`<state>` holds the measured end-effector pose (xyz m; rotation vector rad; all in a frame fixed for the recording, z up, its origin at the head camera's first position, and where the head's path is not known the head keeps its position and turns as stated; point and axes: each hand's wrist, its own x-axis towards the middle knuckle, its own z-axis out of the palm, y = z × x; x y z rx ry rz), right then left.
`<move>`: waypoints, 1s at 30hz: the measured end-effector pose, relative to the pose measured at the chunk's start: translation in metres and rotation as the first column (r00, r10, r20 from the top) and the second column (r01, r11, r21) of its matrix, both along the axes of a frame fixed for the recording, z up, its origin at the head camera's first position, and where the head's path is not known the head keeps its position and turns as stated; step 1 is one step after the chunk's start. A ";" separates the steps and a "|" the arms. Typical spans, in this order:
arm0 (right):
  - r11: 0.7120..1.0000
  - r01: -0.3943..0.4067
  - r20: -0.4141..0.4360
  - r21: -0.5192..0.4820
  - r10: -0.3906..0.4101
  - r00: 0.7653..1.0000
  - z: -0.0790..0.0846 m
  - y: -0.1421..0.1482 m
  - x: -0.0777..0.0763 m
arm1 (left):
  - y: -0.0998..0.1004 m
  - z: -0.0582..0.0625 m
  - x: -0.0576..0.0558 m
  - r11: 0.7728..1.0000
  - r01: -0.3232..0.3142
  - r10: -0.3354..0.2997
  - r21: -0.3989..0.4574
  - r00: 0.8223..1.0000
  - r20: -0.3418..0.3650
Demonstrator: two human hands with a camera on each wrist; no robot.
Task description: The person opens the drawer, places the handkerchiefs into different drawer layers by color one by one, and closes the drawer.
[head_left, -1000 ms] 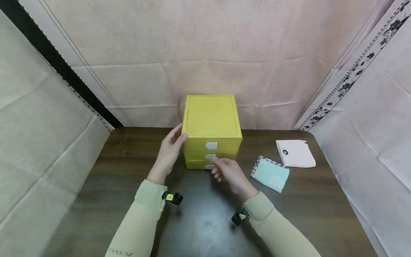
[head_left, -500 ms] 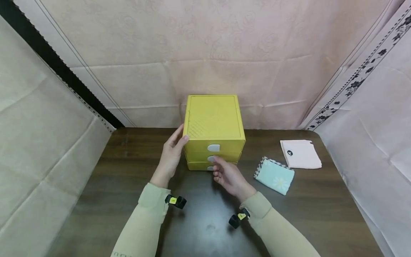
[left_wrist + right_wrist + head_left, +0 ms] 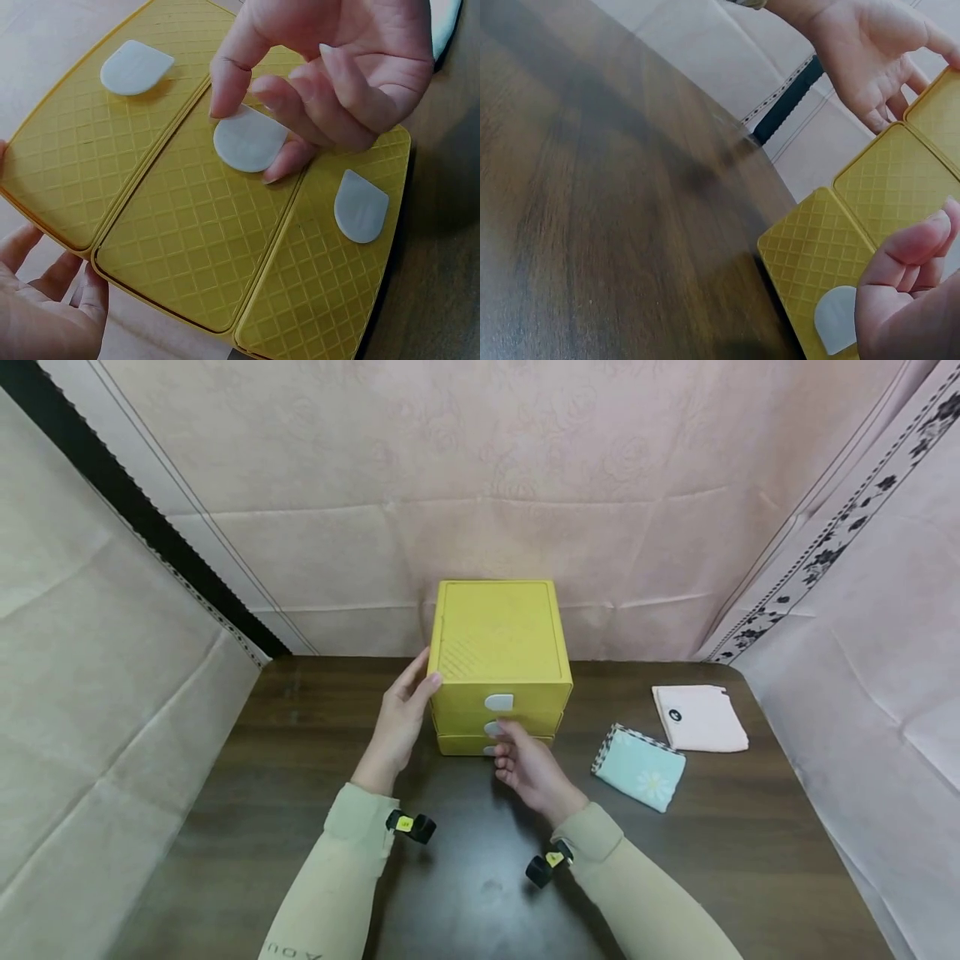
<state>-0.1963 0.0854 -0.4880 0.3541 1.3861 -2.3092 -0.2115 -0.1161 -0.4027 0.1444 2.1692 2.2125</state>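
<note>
Your right hand (image 3: pixel 534 772) is pinching the middle white tab (image 3: pixel 244 142), partly hiding it; your left hand (image 3: pixel 396 718) is resting, spread, against the left side of the yellow box (image 3: pixel 501 631).

1. I log a folded blue cloth (image 3: pixel 639 770) with checked edging on the brown table (image 3: pixel 750 852).
2. I find a white cloth (image 3: pixel 703 720) just beside it, marked dark.
3. I note a pale curtain (image 3: pixel 600 485) behind.

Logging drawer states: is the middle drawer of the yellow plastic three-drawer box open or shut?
Looks shut: the middle drawer sits flush in the yellow box; the right hand pinches its rounded white tab.
</note>
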 end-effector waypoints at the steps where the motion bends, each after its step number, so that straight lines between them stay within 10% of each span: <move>1: 1.000 -0.003 0.001 0.014 0.003 1.000 0.000 0.000 0.000 | 0.000 0.000 0.000 1.000 -0.001 0.001 -0.004 1.000 0.004; 16: 0.993 -0.010 -0.023 0.122 0.013 1.000 -0.005 -0.002 0.008 | -0.005 -0.027 -0.017 1.000 -0.003 0.003 0.005 1.000 0.016; 30: 0.985 0.008 -0.071 0.173 0.004 0.997 -0.009 -0.001 0.025 | -0.016 -0.021 -0.018 0.997 0.075 -0.074 -0.015 0.997 0.021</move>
